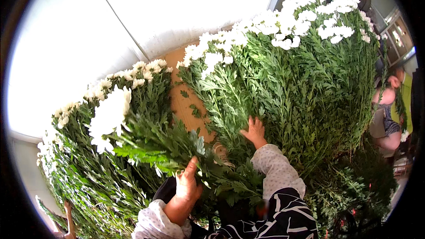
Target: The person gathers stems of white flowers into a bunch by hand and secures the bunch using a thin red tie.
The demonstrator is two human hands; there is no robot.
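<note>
My left hand (187,186) is closed round the stems of a bunch of white chrysanthemums (113,114). Their heads point up and to the left, and their leaves hide part of my grip. Further right, my right hand (255,131) has its fingers spread at the near left side of a large heap of white chrysanthemums (287,75). It touches or hovers just over the leaves; I cannot tell which. Nothing shows in it. Left of the held bunch lies a second heap of white chrysanthemums (88,150), partly covered by that bunch.
Between the heaps runs a strip of brown board (188,106) with loose leaves and a pale coil of string (220,151) on it. A pale wall (195,4) rises behind. A person (389,115) sits at the far right; another person's hand (68,212) shows at lower left.
</note>
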